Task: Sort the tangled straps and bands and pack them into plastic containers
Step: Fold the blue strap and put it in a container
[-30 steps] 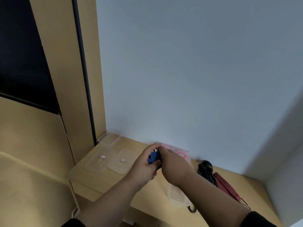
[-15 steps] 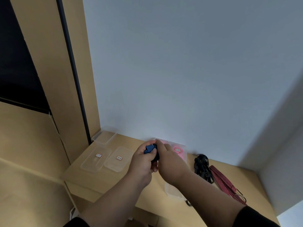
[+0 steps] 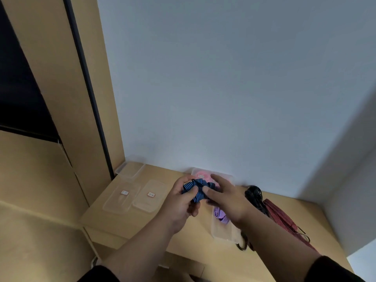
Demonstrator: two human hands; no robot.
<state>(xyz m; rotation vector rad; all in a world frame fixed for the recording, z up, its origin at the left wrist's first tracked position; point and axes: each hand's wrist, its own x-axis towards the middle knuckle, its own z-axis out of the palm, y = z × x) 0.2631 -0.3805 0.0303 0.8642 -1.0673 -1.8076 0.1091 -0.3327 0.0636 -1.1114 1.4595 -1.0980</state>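
1. So both hands are up over the wooden desk, working a bunched blue striped strap between them.
2. Left hand has its fingers curled around the left part of the strap, thumb laid across the front of it, so it's a proper grip.
3. Right hand pinches the right end of the strap with thumb and a finger, while its index finger sticks out straighter toward the wall.
4. Strap is held in the air, just in front of a clear container with something pink inside that sits against the wall.
5. Under the right wrist there's another clear container on the desk with a purple band in it.
6. Right of that, a black strap bundle lies just beside a red striped strap, which runs toward the desk's front edge. Can't tell if the two touch.
7. Over on the left, two flat clear lids with small labels lie side by side, and an open clear container sits behind them in the corner.
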